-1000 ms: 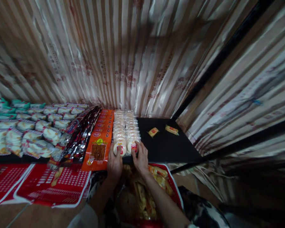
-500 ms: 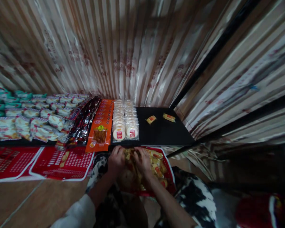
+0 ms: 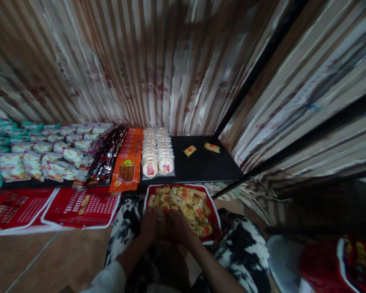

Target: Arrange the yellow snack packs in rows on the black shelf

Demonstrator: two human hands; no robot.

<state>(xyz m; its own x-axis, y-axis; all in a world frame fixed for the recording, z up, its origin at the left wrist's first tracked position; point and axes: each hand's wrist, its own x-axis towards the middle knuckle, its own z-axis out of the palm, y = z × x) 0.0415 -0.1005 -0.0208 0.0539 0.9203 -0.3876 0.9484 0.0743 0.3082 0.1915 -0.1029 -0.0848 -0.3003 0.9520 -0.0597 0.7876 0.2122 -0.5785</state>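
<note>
Packets [image 3: 186, 199] in basket [image 3: 214, 212], beyond left hand [image 3: 149, 224], beside right hand [image 3: 177, 224]

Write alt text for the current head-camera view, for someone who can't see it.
A person's left hand and right hand, close together, are at the near side of a red basket of yellow-wrapped snacks; any grip is too dim to tell. Beyond, a black shelf bears packaged goods in rows, with two yellow packets toward its right end.
</note>
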